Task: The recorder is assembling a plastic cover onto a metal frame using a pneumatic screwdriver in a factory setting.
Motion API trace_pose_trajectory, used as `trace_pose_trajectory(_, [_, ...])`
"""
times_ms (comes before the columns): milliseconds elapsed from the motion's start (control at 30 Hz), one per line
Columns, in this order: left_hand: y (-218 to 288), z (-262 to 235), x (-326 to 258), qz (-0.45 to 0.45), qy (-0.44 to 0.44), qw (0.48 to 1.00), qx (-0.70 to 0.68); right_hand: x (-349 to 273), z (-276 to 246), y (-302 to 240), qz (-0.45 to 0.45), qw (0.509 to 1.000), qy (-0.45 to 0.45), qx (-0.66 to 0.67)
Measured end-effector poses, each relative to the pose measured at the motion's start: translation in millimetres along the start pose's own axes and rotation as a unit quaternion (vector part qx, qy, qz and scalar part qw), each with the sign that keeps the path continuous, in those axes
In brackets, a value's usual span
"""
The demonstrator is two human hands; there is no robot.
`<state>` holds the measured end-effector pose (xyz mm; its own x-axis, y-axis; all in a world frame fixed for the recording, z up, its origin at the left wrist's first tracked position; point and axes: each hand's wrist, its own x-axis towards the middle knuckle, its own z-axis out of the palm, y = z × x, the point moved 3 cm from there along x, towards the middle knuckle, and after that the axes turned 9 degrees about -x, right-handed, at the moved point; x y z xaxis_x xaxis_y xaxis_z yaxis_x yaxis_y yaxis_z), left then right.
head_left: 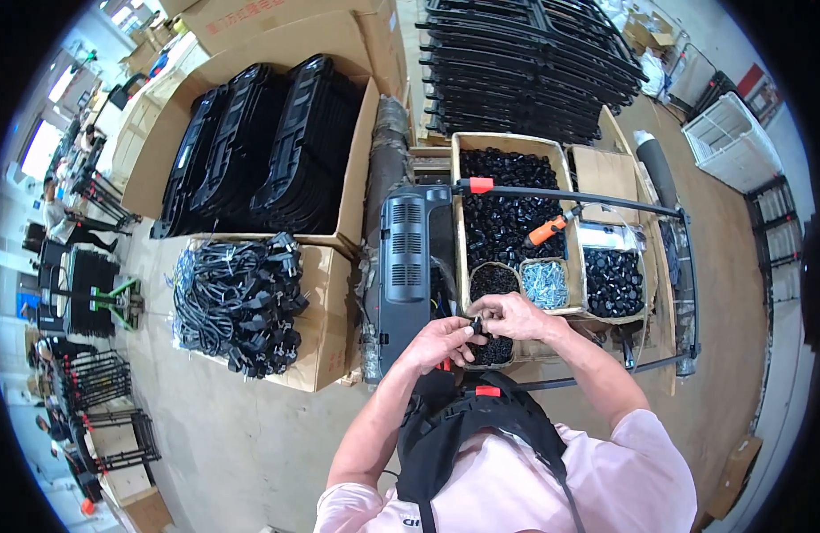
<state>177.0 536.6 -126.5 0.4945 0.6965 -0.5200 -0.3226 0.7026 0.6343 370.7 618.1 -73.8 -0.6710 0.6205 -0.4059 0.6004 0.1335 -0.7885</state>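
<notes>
My two hands meet over the near end of a parts tray [457,213]. A small black part [477,328] is pinched between the fingers of my left hand [441,343]. Closed just above it, the fingertips of my right hand [509,317] touch the same spot; what they grip is too small to make out. Under the hands is a bin of tiny black pieces [493,353]. Left of them lies a black frame with a vented motor cover [407,249], whose bars [588,197] with red tape reach rightward around the tray.
An orange power driver [548,232] rests over black knobs [503,182]. Silver screws [545,283] and more black caps [613,282] fill neighbouring bins. Bundled power cables [237,302] lie on a carton at left, below a large box of black covers [290,133]. Stacked black frames [525,71] stand behind.
</notes>
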Motion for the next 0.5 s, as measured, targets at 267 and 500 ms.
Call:
trace_pose_trajectory(267, [-16.6,-25.0,-26.8,0.026,0.044,0.991,-0.121,5.9,17.9,-43.9,-0.197,0.956,0.154,-0.152])
trace_pose_trajectory(500, [-31.2,-41.3,-52.2,0.063,0.064,0.982,-0.165,29.4,48.2,-64.6,-0.301,0.913,0.100,-0.257])
